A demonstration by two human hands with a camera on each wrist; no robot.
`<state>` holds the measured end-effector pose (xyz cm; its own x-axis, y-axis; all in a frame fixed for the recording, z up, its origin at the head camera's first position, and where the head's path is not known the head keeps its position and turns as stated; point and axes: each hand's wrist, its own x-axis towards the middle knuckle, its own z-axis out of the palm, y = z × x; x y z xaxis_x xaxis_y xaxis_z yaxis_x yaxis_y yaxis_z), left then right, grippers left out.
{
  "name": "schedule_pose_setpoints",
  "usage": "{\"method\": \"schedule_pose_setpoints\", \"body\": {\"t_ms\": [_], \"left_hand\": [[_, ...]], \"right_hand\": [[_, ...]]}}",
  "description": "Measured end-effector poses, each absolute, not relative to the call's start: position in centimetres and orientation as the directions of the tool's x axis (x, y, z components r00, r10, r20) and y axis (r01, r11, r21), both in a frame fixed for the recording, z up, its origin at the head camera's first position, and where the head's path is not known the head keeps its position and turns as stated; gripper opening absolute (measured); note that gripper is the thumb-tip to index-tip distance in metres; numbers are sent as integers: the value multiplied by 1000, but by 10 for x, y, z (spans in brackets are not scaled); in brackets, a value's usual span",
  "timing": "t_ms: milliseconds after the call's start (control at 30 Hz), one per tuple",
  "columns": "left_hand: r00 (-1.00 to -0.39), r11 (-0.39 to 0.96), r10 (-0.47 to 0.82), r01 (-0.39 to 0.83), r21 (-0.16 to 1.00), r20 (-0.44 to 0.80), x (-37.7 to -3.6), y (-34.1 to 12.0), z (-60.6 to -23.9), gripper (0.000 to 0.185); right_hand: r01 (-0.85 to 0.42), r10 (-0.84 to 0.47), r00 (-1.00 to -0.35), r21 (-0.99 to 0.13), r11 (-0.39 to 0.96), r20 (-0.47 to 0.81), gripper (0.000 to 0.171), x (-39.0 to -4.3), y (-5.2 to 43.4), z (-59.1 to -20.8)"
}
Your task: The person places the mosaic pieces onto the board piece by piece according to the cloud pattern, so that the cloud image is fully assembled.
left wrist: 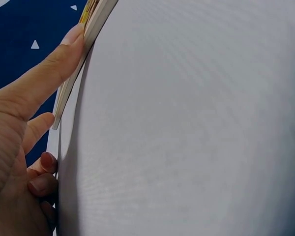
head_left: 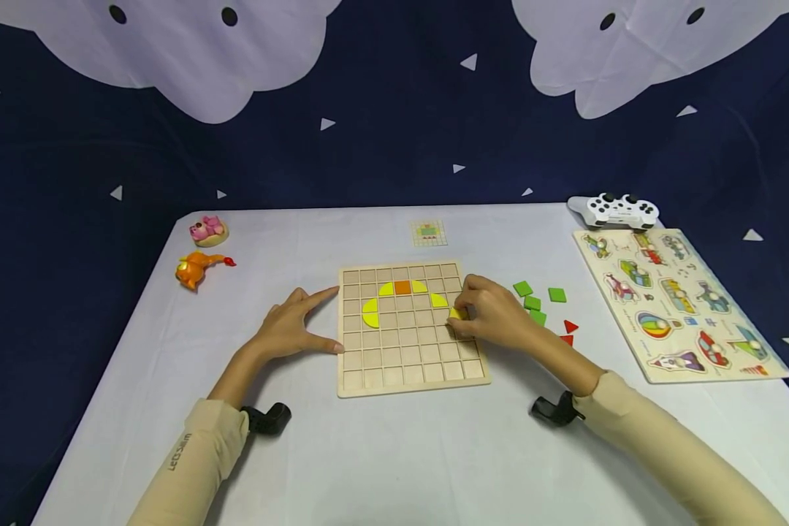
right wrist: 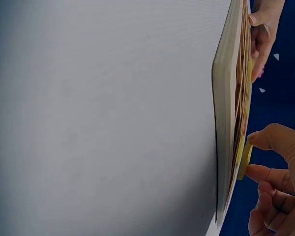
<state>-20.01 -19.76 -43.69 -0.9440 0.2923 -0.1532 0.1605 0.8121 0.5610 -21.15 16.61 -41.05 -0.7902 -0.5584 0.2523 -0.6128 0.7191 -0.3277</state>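
Note:
A wooden grid board (head_left: 394, 356) lies on the table. Yellow quarter-round tiles (head_left: 370, 313) sit at its left, upper and right cells, with an orange square tile (head_left: 402, 288) in the upper row. My left hand (head_left: 286, 329) has thumb and forefinger spread straight, their tips touching the board's left edge; its other fingers are curled in the left wrist view. Over the board's right side, my right hand (head_left: 496, 313) pinches a small yellow tile (right wrist: 245, 160) between thumb and forefinger. In the right wrist view this tile stands tilted at the board's surface, its shape partly hidden.
Several green square tiles (head_left: 557, 294) and red triangle tiles (head_left: 570, 326) lie right of the board. Behind it is a small pattern card (head_left: 429, 233). A picture puzzle board (head_left: 680, 307) and white game controller (head_left: 614, 211) are at right, pink (head_left: 208, 231) and orange (head_left: 193, 268) toys at left.

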Motion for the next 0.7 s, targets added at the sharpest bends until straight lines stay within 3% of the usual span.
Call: {"method": "schedule_pose_setpoints", "body": {"t_ms": [300,700], "left_hand": [[-945,810,291,159,565,-152,-199,-198,-439,109],[-945,807,295,166,566,-143,-200,-199,-438,109]], "right_hand": [[-637,-607,-769,-318,702,200,21,-216,153,-412],[-664,-652,-733,-410,625,194,12,-219,160,-416]]}}
